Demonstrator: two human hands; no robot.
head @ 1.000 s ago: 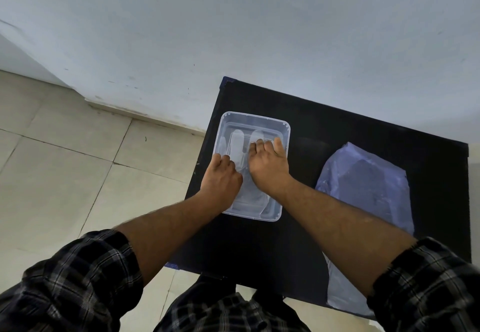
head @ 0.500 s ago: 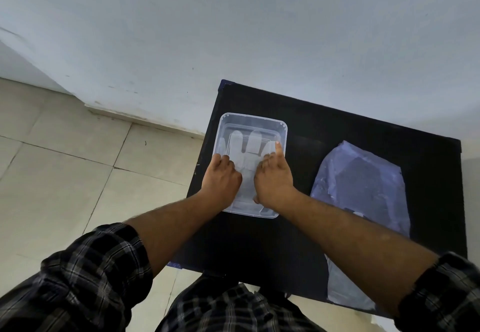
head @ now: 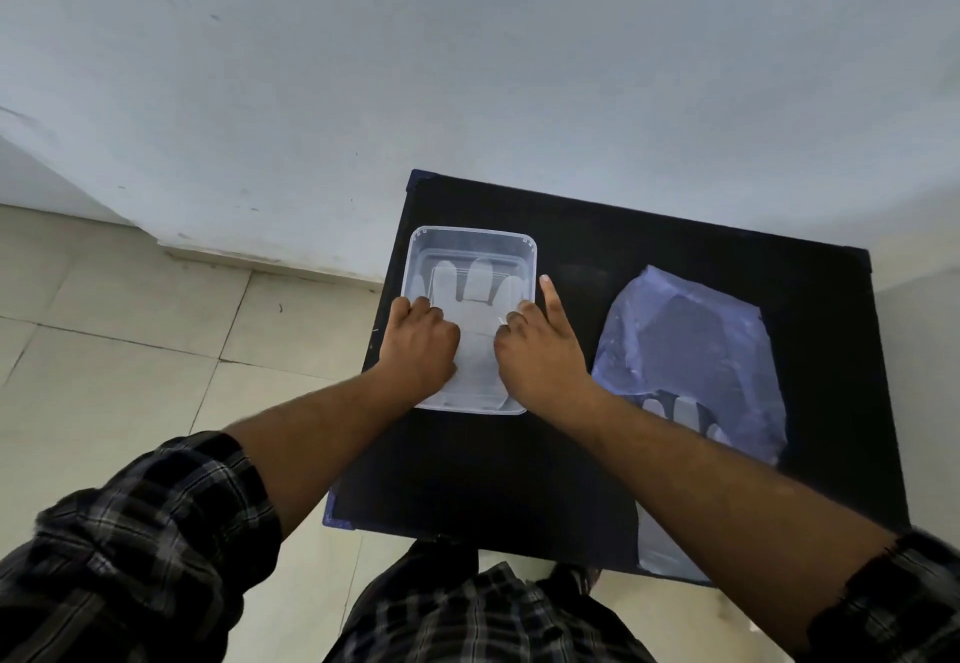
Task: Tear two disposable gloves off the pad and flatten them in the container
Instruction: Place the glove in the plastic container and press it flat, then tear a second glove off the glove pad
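A clear plastic container [head: 472, 232] stands on the left part of a black table [head: 623, 247]. A see-through disposable glove [head: 480, 293] lies flat inside it, fingers pointing away from me. My left hand [head: 421, 345] rests as a curled fist on the glove's left edge by the container's left wall. My right hand [head: 540, 350] presses the glove's right edge, with the index finger stretched out over the right rim. The glove pad [head: 691, 340] lies in bluish wrapping to the right. I cannot tell how many gloves are in the container.
The table stands against a pale wall [head: 467, 65]. Tiled floor [head: 104, 324] lies to the left, past the table's left edge. White glove fingers [head: 680, 410] show at the near end of the pad. Bare black tabletop separates the container from the pad.
My right hand has slid back off the glove's fingers to its right edge, and the index finger now points out past the rim. My left hand has stayed in its place.
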